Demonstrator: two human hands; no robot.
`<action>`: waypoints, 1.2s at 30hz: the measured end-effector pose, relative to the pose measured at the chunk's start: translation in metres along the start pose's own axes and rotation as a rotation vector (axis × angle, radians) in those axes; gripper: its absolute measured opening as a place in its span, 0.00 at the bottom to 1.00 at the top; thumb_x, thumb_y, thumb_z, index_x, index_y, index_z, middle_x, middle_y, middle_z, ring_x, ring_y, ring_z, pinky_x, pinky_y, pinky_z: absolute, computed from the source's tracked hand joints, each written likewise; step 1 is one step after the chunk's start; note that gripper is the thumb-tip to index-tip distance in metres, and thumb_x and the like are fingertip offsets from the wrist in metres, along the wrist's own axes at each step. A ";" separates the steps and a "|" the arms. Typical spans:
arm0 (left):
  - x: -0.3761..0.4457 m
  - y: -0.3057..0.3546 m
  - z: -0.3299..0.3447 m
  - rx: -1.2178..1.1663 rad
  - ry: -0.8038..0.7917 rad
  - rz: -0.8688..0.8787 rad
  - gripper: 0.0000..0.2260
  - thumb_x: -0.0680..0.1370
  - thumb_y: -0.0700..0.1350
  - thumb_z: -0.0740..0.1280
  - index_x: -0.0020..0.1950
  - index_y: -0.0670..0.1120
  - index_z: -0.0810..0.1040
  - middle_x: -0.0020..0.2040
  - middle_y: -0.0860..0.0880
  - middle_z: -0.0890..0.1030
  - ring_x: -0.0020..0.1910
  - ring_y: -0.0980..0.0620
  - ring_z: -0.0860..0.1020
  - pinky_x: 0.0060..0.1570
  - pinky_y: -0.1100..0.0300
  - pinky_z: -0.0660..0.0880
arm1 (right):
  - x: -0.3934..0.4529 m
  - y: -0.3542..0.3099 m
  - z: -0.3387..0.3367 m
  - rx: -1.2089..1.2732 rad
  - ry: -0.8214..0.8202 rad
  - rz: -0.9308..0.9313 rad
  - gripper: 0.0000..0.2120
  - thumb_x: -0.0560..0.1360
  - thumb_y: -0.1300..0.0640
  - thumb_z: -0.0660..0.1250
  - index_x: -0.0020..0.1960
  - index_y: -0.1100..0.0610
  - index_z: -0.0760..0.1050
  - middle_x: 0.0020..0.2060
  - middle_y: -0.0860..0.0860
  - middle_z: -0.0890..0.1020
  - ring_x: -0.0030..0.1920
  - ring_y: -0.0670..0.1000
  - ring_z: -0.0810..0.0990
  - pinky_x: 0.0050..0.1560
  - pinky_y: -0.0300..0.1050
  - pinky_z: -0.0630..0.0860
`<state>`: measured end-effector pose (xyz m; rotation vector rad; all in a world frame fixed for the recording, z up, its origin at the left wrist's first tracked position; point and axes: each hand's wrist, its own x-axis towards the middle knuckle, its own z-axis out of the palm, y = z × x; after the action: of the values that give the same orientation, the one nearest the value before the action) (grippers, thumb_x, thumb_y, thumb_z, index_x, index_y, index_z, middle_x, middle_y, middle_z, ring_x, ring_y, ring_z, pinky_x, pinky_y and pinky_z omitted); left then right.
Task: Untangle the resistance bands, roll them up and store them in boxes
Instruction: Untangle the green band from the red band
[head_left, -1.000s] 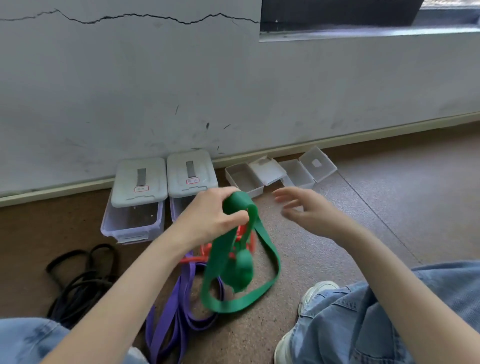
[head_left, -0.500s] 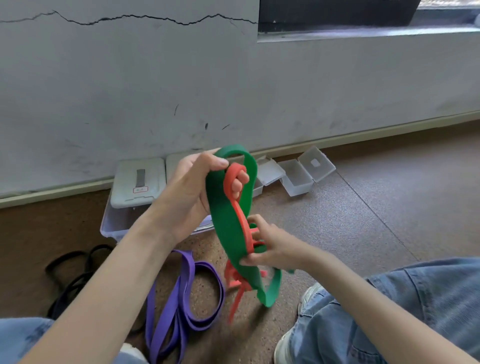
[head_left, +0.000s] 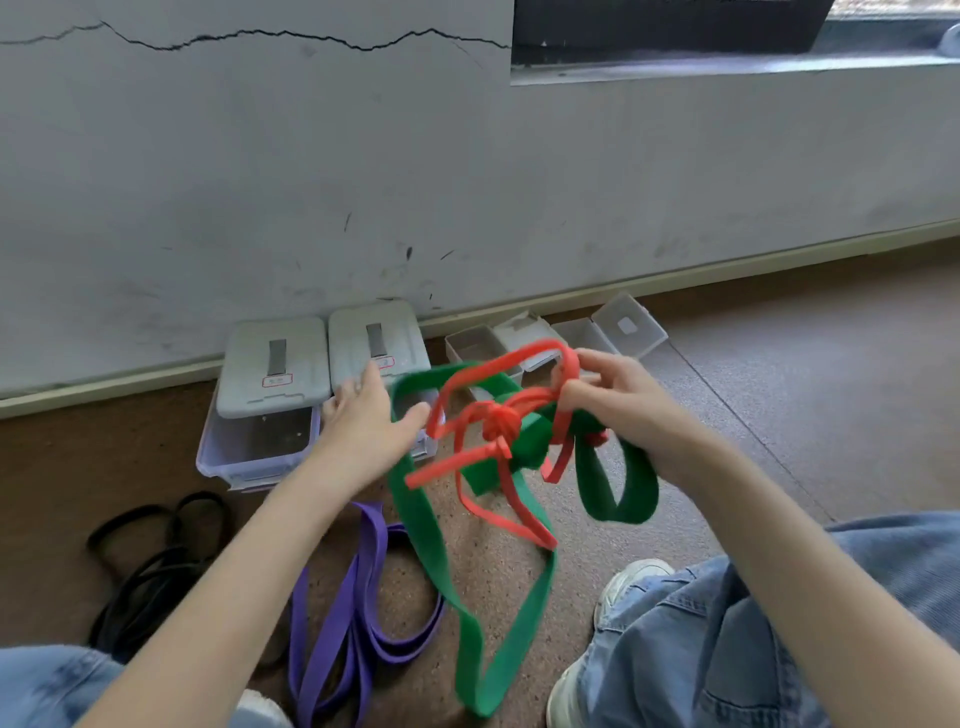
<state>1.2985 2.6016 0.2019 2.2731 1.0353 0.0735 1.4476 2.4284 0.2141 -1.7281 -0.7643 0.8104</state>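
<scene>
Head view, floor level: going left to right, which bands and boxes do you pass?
Black bands → purple band → green band tangled with the red band. Along the wall: two lidded boxes → two small open boxes.

We held both bare forearms out ahead of us, reaching from the lower corners of the view toward its middle. Our left hand (head_left: 366, 426) was spread, palm turned away from us, fingers straight and thumb pointing right, its thumb tip touching the bands. Our right hand (head_left: 618, 405) was raised to about the same height, fingers curled and pinching. The two hands were near each other but apart. Our bent knees in blue jeans framed both arms below.
</scene>
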 end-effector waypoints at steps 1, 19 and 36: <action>-0.004 0.002 0.000 -0.160 -0.048 0.082 0.32 0.76 0.55 0.65 0.75 0.45 0.56 0.73 0.41 0.64 0.71 0.44 0.65 0.68 0.51 0.62 | -0.001 -0.006 -0.004 0.028 -0.022 -0.006 0.04 0.70 0.66 0.64 0.43 0.59 0.74 0.35 0.55 0.82 0.33 0.52 0.79 0.30 0.39 0.73; -0.008 0.005 0.001 -0.300 -0.205 0.115 0.11 0.74 0.41 0.64 0.32 0.43 0.79 0.26 0.48 0.80 0.25 0.54 0.78 0.42 0.50 0.81 | 0.007 0.002 -0.021 -0.442 0.308 0.060 0.08 0.70 0.55 0.69 0.37 0.59 0.77 0.37 0.53 0.78 0.38 0.50 0.75 0.41 0.44 0.73; -0.024 0.040 -0.016 -0.843 -0.198 0.250 0.12 0.75 0.33 0.65 0.37 0.46 0.83 0.31 0.47 0.83 0.29 0.54 0.80 0.28 0.64 0.77 | -0.005 -0.014 0.007 -0.108 -0.002 -0.204 0.13 0.74 0.65 0.66 0.55 0.52 0.76 0.53 0.48 0.81 0.56 0.47 0.78 0.59 0.49 0.75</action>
<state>1.3034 2.5734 0.2427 1.5741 0.4692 0.3170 1.4377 2.4317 0.2263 -1.7104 -0.9837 0.6415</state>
